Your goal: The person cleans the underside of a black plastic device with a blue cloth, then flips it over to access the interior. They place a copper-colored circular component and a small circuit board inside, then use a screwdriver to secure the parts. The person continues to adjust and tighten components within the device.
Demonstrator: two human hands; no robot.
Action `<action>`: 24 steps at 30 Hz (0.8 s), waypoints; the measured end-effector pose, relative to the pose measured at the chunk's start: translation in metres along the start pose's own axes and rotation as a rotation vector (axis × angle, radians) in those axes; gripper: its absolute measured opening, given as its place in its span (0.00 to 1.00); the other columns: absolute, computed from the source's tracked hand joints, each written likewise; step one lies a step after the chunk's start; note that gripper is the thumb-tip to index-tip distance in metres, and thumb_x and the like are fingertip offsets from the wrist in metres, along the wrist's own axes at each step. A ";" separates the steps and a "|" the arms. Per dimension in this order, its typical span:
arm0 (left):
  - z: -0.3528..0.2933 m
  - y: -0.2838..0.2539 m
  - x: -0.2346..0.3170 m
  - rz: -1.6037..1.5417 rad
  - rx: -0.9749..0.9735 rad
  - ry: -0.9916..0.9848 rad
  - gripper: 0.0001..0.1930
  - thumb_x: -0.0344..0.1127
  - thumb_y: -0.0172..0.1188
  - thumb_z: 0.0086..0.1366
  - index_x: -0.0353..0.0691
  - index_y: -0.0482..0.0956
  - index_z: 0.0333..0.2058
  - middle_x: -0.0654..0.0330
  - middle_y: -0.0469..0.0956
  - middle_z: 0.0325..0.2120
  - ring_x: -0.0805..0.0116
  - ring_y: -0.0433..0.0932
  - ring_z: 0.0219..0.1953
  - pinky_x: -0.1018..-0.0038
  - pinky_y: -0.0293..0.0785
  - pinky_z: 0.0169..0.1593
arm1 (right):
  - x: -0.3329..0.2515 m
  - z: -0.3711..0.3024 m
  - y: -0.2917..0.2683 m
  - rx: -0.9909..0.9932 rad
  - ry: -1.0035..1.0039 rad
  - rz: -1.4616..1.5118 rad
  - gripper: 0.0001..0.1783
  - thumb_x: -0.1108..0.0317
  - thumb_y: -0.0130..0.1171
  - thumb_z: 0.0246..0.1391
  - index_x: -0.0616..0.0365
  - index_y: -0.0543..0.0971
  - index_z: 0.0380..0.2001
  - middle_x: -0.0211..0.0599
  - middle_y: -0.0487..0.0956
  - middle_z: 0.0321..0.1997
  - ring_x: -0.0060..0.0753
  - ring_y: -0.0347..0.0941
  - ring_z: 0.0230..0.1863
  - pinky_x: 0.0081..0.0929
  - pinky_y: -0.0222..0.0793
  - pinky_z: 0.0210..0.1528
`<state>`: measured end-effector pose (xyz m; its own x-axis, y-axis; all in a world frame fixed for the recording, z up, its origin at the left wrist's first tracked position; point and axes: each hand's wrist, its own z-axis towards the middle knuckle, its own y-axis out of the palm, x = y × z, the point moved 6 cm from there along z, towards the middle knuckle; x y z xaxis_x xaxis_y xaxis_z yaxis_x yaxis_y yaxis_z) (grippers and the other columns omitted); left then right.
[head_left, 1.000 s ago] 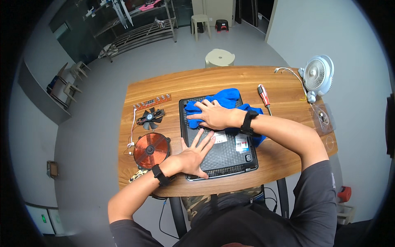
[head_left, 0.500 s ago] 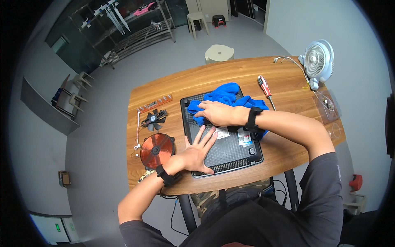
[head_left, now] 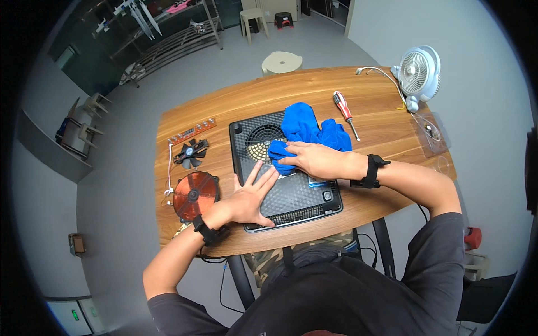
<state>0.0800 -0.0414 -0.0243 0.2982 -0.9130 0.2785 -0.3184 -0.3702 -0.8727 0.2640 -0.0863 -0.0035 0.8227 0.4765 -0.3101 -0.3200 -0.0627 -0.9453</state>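
Observation:
A flat black laptop cooling pad (head_left: 297,197) with a textured face and a round grille lies on the table in front of me. My left hand (head_left: 249,200) rests flat on its left part, fingers spread. A blue cloth (head_left: 302,123) is bunched over the pad's far right part and spills past its edge. With fingers bent over a fold of it, my right hand (head_left: 322,161) presses the cloth onto the pad beside the grille. Labels on the pad are partly hidden beneath that hand.
Left of the pad sit an orange-red round fan (head_left: 195,196), a small black fan (head_left: 191,153) and a strip of parts (head_left: 192,131). Beyond the cloth lies a red-and-white screwdriver (head_left: 345,112). A white desk fan (head_left: 416,73) stands at the far right corner of the wooden table (head_left: 235,95).
My right hand has drawn the cloth across the pad, nearer and to the right, uncovering the round grille. My left hand stays on the pad. The whole view has shifted slightly.

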 end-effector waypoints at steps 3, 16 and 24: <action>-0.001 -0.002 0.002 -0.009 0.013 -0.004 0.73 0.65 0.78 0.43 0.42 0.38 0.77 0.54 0.33 0.78 0.43 0.25 0.79 0.18 0.39 0.66 | -0.005 -0.021 -0.006 0.006 0.019 -0.011 0.27 0.77 0.57 0.57 0.56 0.76 0.61 0.54 0.72 0.65 0.61 0.63 0.72 0.48 0.65 0.71; -0.002 -0.003 0.003 -0.031 0.018 -0.019 0.73 0.62 0.80 0.43 0.44 0.37 0.77 0.56 0.31 0.79 0.44 0.25 0.79 0.19 0.41 0.66 | -0.039 -0.114 -0.011 -0.028 0.083 0.219 0.26 0.74 0.62 0.60 0.49 0.75 0.62 0.52 0.65 0.72 0.61 0.52 0.78 0.51 0.57 0.76; 0.009 -0.010 -0.010 -0.040 0.048 -0.056 0.75 0.62 0.81 0.41 0.46 0.36 0.77 0.56 0.30 0.79 0.43 0.24 0.79 0.17 0.42 0.65 | -0.013 -0.073 -0.005 0.007 0.125 0.171 0.26 0.71 0.57 0.65 0.51 0.71 0.66 0.54 0.60 0.75 0.66 0.50 0.78 0.53 0.58 0.75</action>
<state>0.0886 -0.0269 -0.0219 0.3605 -0.8860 0.2917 -0.2618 -0.3963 -0.8800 0.2896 -0.1557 -0.0020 0.8079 0.3472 -0.4762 -0.4625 -0.1273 -0.8774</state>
